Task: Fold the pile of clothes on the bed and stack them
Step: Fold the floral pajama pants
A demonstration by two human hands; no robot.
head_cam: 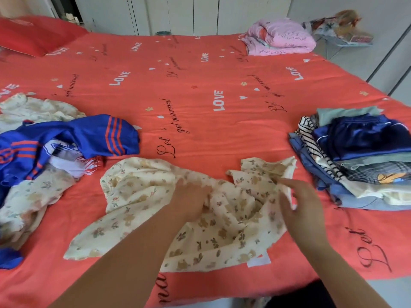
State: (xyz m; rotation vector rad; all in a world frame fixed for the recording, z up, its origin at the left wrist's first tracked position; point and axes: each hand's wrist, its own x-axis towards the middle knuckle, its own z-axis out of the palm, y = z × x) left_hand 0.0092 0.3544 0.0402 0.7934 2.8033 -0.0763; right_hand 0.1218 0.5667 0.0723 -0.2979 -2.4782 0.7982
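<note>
The garment [142, 196] is found crumpled by the bed's [200, 74] near edge, gripped by curled fingers of the left hand [191, 196], its edge pinched by the right hand [298, 201]. Creases may be folded in if left unsmoothed.

Red pillow [33, 34] far left; pink quilt [280, 38] far right; wardrobe [178, 12] behind.

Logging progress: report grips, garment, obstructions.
Left grip holds the cream floral garment mid-cloth; right grip pinches its edge. Garment crumpled, unfolded on the bed. Folded stack right, unfolded pile left; nothing blocking.
</note>
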